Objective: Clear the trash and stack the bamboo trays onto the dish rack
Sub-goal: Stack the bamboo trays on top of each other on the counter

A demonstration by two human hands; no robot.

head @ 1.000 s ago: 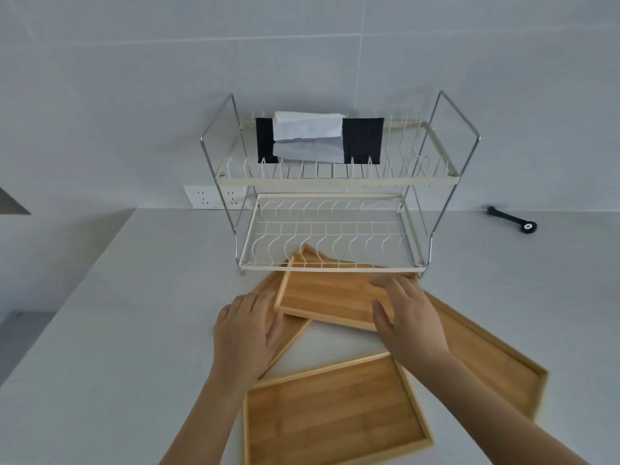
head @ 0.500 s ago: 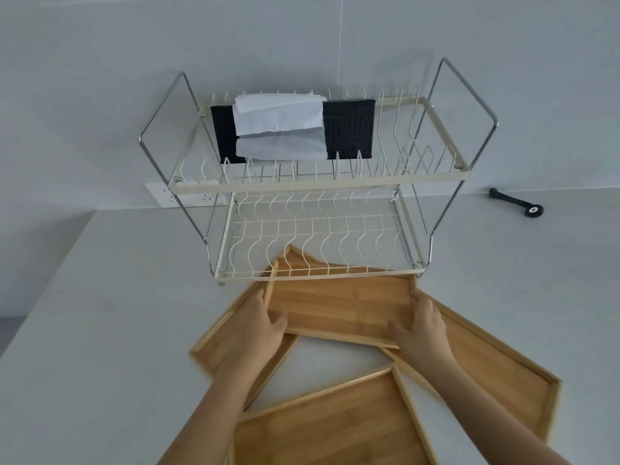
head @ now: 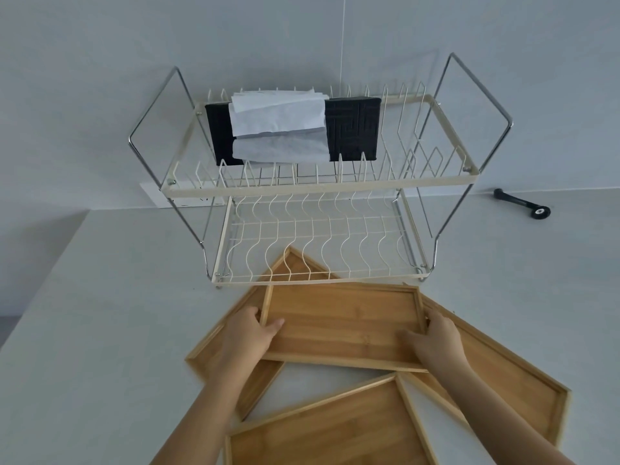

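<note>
A small bamboo tray (head: pixel 342 322) lies on top of two larger bamboo trays, just in front of the dish rack. My left hand (head: pixel 250 333) grips its left end, thumb inside the rim. My right hand (head: pixel 434 337) grips its right end the same way. One large tray (head: pixel 503 380) spreads out to the right, another (head: pixel 231 347) to the left with a corner under the rack. A further tray (head: pixel 328 431) lies nearest me. The two-tier wire dish rack (head: pixel 315 186) stands against the wall; its lower shelf (head: pixel 318 243) is bare.
On the rack's top shelf a black pad (head: pixel 354 129) stands on edge with white crumpled paper (head: pixel 278 125) draped over it. A black handled tool (head: pixel 523 203) lies on the white counter at the far right. A wall socket (head: pixel 151 196) sits behind the rack's left leg.
Both hands have closed on the ends of the small tray, which now sits squarer to the rack. The view has moved closer to the rack.
</note>
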